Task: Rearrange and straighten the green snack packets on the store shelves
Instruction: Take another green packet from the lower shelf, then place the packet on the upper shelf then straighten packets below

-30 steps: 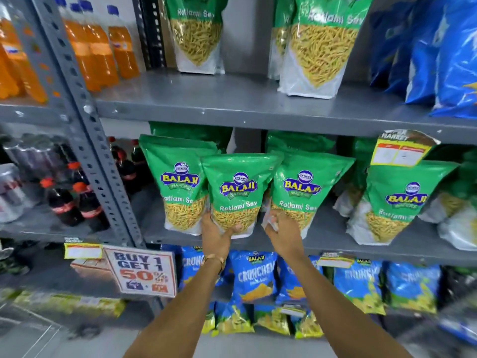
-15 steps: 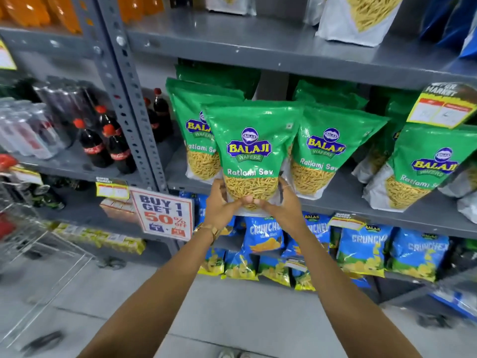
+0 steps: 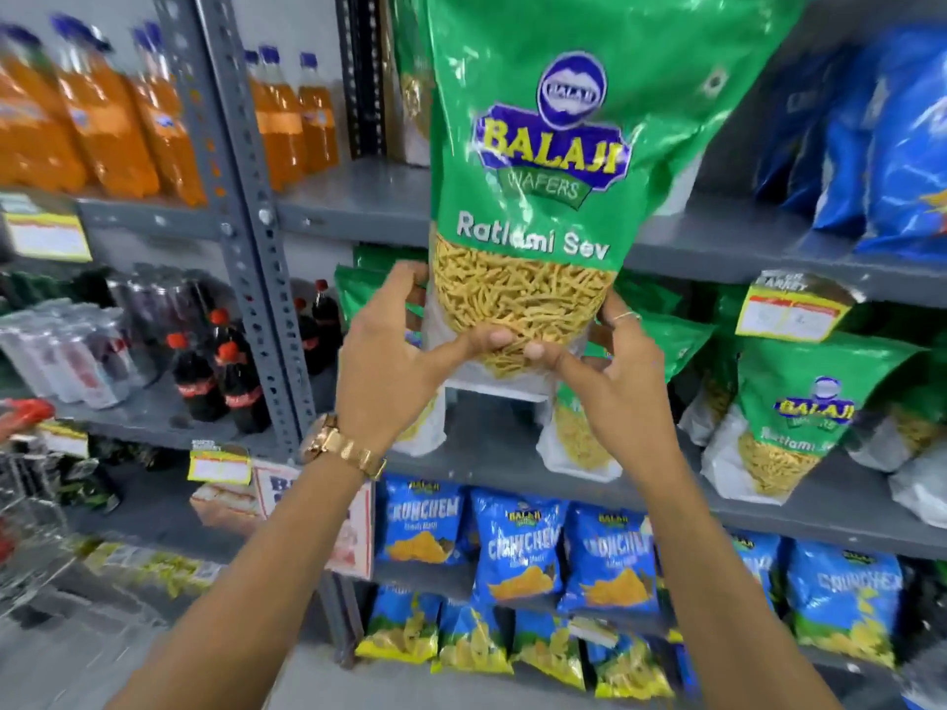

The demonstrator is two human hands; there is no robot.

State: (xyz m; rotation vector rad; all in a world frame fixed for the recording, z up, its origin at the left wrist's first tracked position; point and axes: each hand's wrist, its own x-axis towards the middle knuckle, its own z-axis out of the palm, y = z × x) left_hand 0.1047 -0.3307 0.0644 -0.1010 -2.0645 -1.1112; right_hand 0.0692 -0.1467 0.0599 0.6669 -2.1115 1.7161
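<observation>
A large green Ratlami Sev packet (image 3: 548, 161) fills the centre of the view, held upright in front of the upper shelf (image 3: 358, 207). My left hand (image 3: 399, 345) grips its lower left corner and my right hand (image 3: 610, 371) grips its lower right, thumbs meeting on the clear bottom panel. More green packets stand on the middle shelf (image 3: 492, 453) behind my hands, one at the left (image 3: 358, 294), one under my right hand (image 3: 579, 438) and one at the right (image 3: 789, 417), which leans.
Orange drink bottles (image 3: 102, 125) fill the upper left shelf; cola bottles (image 3: 220, 381) and cans stand below them. Blue bags (image 3: 881, 135) sit at the upper right. Blue Crunchem packets (image 3: 517, 550) line the lower shelf. A grey slotted upright (image 3: 246, 222) divides the bays. A trolley (image 3: 25, 504) is at far left.
Both hands have lifted the middle green packet off the middle shelf and raised it in front of the upper shelf. The camera has tilted up and closer.
</observation>
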